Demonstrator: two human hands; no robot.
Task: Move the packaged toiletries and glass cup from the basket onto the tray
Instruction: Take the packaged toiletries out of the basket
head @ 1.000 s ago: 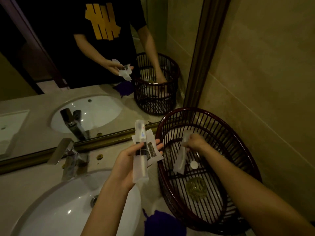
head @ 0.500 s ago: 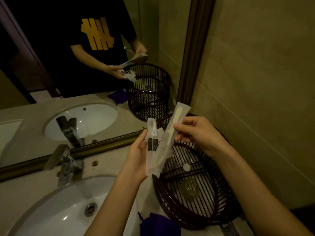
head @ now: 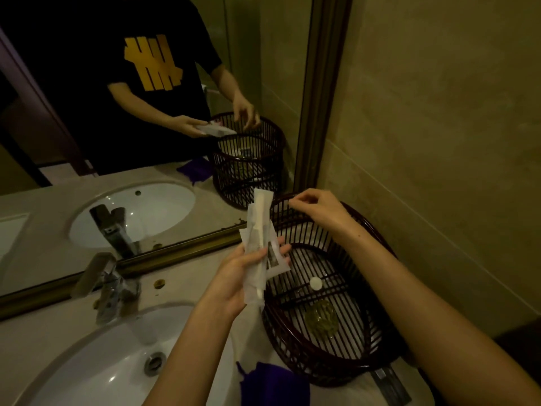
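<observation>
Packaged toiletries gripped in the left hand beside a dark slatted basket on the table.

A bundle of white packaged toiletries (head: 260, 250) is clasped upright in the left hand (head: 243, 271), fingers wrapped round its lower half, just over the basket's left rim. The right hand (head: 316, 210) is held empty above the far rim of the basket (head: 345, 367), thumb and fingers loosely curled and nearly pinched, touching nothing that can be made out. Inside the basket, a glass cup (head: 321, 317) is seen on the slatted floor toward the near side, and a small white round item (head: 316, 284) lies further in. The basket is set at the table's right end, against the wall. A purple cloth (head: 275, 385) lies at the near edge, between basket and sink (head: 96, 373). A faucet (head: 108, 285) stands by the mirror (head: 117, 112).
</observation>
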